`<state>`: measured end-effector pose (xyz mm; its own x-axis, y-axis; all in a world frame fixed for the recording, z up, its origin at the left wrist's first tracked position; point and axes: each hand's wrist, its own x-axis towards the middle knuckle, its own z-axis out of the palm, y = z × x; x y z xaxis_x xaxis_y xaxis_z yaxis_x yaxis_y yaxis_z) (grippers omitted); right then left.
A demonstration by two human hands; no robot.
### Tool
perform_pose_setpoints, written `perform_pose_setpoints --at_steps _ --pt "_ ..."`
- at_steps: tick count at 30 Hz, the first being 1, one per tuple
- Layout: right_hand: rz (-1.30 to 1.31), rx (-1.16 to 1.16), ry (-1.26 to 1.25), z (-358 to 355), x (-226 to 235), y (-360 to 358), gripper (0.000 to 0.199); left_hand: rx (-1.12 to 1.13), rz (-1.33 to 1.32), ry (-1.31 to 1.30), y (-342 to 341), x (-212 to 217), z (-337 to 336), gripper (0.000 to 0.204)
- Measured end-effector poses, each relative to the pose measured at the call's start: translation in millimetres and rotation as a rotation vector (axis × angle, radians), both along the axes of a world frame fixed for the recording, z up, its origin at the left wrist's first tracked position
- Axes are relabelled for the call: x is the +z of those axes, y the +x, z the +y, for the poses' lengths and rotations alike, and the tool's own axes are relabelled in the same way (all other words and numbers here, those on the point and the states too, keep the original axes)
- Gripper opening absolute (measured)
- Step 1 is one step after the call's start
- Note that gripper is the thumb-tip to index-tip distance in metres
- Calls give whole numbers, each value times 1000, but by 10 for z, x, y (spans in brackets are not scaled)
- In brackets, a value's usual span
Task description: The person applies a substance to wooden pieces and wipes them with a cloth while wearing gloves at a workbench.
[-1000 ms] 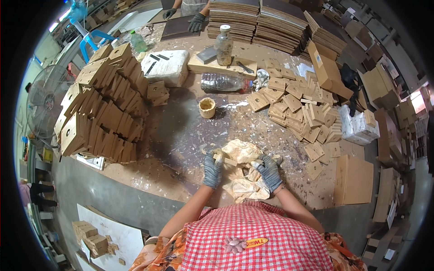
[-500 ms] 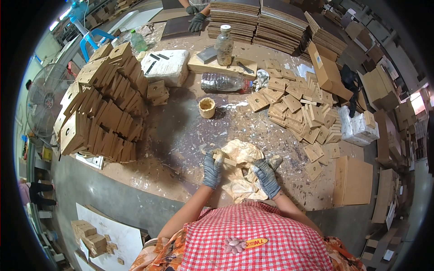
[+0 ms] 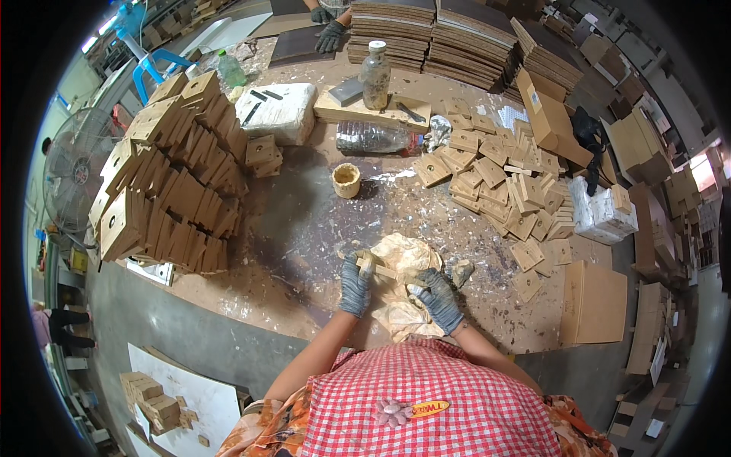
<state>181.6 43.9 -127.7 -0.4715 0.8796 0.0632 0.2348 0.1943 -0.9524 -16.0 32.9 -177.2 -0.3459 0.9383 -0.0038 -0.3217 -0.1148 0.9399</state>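
In a grey knitted glove, my left hand (image 3: 355, 286) is closed round one end of a small, flat wooden block (image 3: 379, 268), held tilted with its other end pointing right. My right hand (image 3: 437, 298), gloved alike, has its fingers drawn together near that free end. A small whitish bit shows at its fingertips, too small to name. Beneath both hands a crumpled, stained cream cloth (image 3: 403, 251) is spread on the worktable (image 3: 304, 282). Just right of the cloth lies a dark grey lump (image 3: 461, 272).
Tall stacks of drilled wooden blocks (image 3: 164, 183) stand left; a loose heap of similar blocks (image 3: 495, 175) lies right. A crusted cup (image 3: 346, 180) stands ahead, before a lying plastic bottle (image 3: 373, 139) and an upright jar (image 3: 375, 76). Across the table are a co-worker's gloved hands (image 3: 330, 36).
My right hand has moved slightly left, closer to the block, uncovering more of the grey lump. My left hand keeps its hold on the block.
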Motion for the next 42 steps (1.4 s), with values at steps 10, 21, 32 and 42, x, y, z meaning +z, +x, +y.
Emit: perform_pose_setpoints --at_steps 10,21,32,42 --pt "-69 11 20 6 -17 35 28 7 25 7 -6 6 10 44" --pt "-71 -7 33 17 -79 38 25 -3 42 -6 0 114 1 44" --pt "-61 -28 8 12 -84 27 30 -9 3 9 -4 5 -5 44" --pt "-50 -26 12 13 -47 42 25 -7 22 -1 -8 2 -5 41"
